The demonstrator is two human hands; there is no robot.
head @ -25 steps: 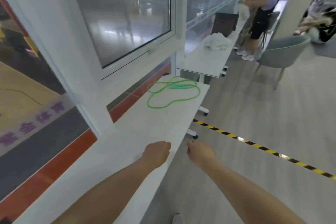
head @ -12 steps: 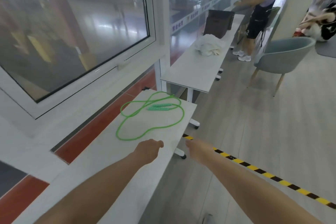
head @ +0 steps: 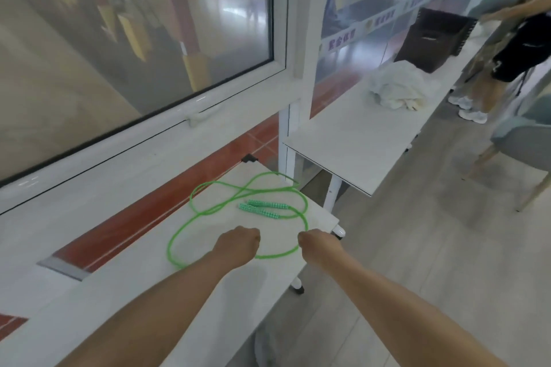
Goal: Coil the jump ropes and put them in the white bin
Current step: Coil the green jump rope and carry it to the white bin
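Note:
A green jump rope [head: 190,223] lies in loose loops on the far end of a white table [head: 149,292], its two green beaded handles [head: 262,209] side by side near the middle of the loops. My left hand [head: 238,244] hovers as a fist over the near loop, fingers curled, holding nothing. My right hand [head: 317,246] is also curled shut at the rope's right edge, by the table's side; whether it touches the rope is unclear. No white bin is in view.
A second white table [head: 351,140] stands beyond a gap, carrying a crumpled white cloth [head: 396,86] and a dark crate [head: 432,39]. A person [head: 512,39] stands at its far end. A grey chair [head: 524,137] sits at right. Windows line the left wall.
I have walked forward along the table, so the rope is now right under my hands. Both fists have stayed curled and reached the near loop.

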